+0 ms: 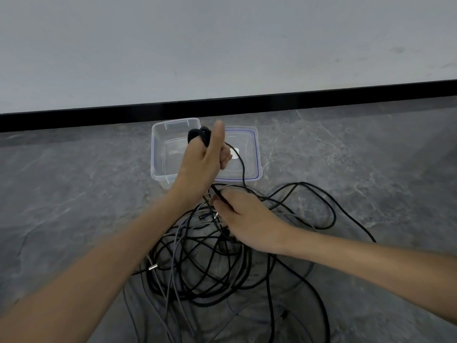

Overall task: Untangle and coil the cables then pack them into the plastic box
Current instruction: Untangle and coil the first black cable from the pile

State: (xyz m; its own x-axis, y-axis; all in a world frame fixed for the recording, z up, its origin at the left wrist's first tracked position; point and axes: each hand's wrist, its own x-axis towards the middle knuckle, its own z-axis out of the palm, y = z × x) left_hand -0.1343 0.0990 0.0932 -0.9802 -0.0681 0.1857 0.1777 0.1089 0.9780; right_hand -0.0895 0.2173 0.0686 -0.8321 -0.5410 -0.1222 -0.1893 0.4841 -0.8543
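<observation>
cables (205,266), left hand (200,164), right hand (244,219) gripping black cable (194,134), box (154,149) near baseboard (74,117)

A plain pale grey wall (222,45) fills the upper part of the view, well beyond the left hand (200,164). Along its foot runs a black skirting band (99,116), just above that hand and sloping upward to the right. Around the right hand (247,224), on every side, spreads a grey floor (74,181) of stone-like marbling with pale veins. The light is soft and even. Faint scuffs (398,49) mark the wall far up and right of both hands.
</observation>
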